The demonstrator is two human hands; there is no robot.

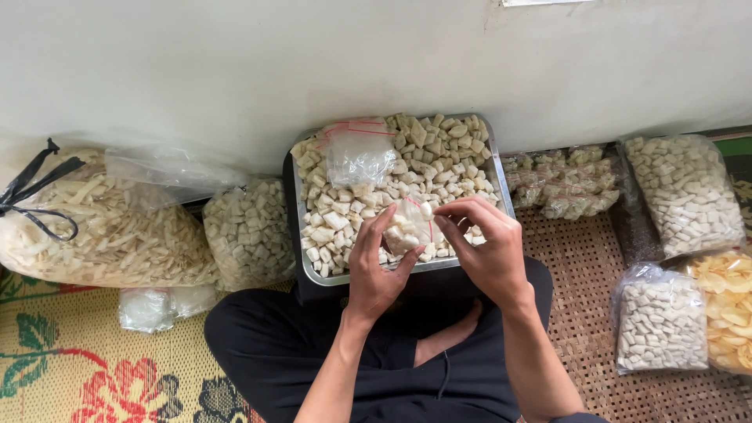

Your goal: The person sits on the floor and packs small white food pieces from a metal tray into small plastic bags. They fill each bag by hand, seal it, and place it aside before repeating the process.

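Note:
A metal tray [295,205] heaped with pale, cube-shaped snack pieces [439,160] rests on my lap against the wall. My left hand [374,266] cups a small clear plastic bag [407,225] partly filled with those pieces, just over the tray's near edge. My right hand [484,247] pinches the bag's open mouth from the right with thumb and fingers. A stack of empty small clear bags with red trim [359,150] lies on top of the pieces at the tray's far left.
At left sit a large tied bag of pale strips [102,227], a bag of cubes [247,231] and a small white bag [149,308]. At right lie small filled packets [564,182], two bags of cubes [688,192] [660,317] and yellow chips [728,305]. Woven mats cover the floor.

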